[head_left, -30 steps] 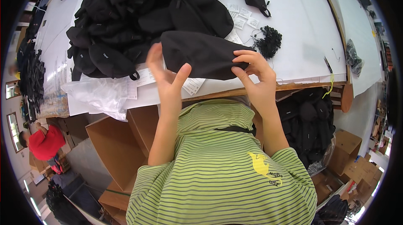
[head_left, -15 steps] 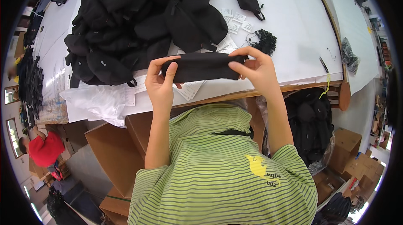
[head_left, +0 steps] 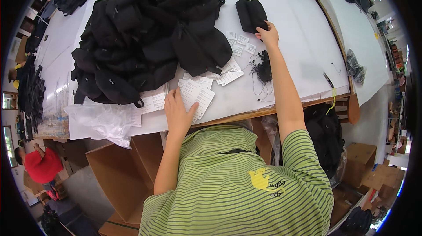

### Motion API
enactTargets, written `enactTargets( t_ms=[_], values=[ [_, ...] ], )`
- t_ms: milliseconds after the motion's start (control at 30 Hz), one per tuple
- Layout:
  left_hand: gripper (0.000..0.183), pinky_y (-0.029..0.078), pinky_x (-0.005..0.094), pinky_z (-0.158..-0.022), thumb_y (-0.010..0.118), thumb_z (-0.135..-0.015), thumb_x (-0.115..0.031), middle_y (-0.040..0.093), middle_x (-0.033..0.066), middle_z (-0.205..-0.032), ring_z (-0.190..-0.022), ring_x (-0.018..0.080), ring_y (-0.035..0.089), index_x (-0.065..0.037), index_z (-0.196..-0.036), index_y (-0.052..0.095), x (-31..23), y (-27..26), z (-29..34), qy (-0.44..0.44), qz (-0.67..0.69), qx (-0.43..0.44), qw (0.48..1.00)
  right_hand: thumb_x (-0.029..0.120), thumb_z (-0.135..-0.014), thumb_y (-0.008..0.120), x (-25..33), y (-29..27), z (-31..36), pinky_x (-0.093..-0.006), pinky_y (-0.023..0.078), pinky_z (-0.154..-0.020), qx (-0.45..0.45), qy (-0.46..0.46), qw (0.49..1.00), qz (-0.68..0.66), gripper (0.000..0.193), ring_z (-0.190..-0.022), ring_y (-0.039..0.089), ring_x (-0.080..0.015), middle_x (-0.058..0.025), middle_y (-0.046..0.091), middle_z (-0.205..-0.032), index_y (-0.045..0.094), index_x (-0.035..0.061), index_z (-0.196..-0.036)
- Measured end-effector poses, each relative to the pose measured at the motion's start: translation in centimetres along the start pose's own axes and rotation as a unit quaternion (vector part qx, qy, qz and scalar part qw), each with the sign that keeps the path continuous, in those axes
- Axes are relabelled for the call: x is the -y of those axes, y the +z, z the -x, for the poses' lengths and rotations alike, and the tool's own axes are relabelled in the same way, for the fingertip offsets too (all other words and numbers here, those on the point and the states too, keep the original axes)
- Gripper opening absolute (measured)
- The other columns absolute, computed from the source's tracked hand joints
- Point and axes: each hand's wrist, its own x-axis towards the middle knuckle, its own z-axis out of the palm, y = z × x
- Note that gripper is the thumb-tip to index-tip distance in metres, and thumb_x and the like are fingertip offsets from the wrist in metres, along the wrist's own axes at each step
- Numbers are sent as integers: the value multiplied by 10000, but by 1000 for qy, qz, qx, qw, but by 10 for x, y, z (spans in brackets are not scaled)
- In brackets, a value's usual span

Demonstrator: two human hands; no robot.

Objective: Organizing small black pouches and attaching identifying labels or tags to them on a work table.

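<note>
Gripping the near end of the black pouch (head_left: pixel 250 12) with the right hand (head_left: pixel 269 36), thumb and fingers closed on its corner; arm is stretched out, pouch sits at the far right on the white table (head_left: pixel 299 60), well apart from the heap of black pouches (head_left: pixel 132 38). The dark shape there looks wide, maybe two pouches side by side; can't tell. My read: end grip suits the long reach and leaves most of the pouch body free to lie flat, and the gap from the heap keeps it from mixing in. Left hand (head_left: pixel 177 112) is open, thumb and fingers spread over the printed cards (head_left: pixel 191 97) by the table's near edge; can't tell if a card is pinched. Cards overlap in a loose fan, probably so edges are easy to catch, and sit close to the body so that arm stays bent. Small white labels (head_left: pixel 238 50) and a tangle of black cords (head_left: pixel 263 66) lie between the two hands, likely to keep the small parts in short reach of either. Clear plastic bag (head_left: pixel 101 119) droops over the near edge at left, off the cards. Thin dark tool (head_left: pixel 328 80) is parked near the right edge, yellow cord (head_left: pixel 332 97) beside it, presumably to make it easy to spot.
</note>
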Motion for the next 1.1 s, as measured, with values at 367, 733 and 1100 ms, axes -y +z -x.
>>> enactTargets(
  t_ms=[367,733,1100],
  values=[
    [461,380,424,-881,757,-716,-157,498,169,-1141,-1059,338,478,-8,-1070,502,5,0,-17,-6,12,-64,998,187,-763,697,36,-21,120,-355,472,-693,224,-191,891,344,127,-753,596,-244,-54,569,-846,664,130,-872],
    [180,408,314,-684,538,-931,-142,518,103,-821,-725,201,474,-65,-999,390,-8,-26,-18,-134,343,111,923,185,-768,675,12,26,165,-418,496,-702,314,-316,783,435,135,-801,621,-300,-83,564,-856,625,84,-842],
    [356,433,248,-755,667,-875,-140,551,39,-990,-887,107,523,-21,-1146,470,-54,-36,-9,-105,527,62,841,103,-828,666,72,16,244,-206,345,-522,344,-130,927,-74,88,-543,433,-31,36,500,-593,604,41,-823]
  ],
)
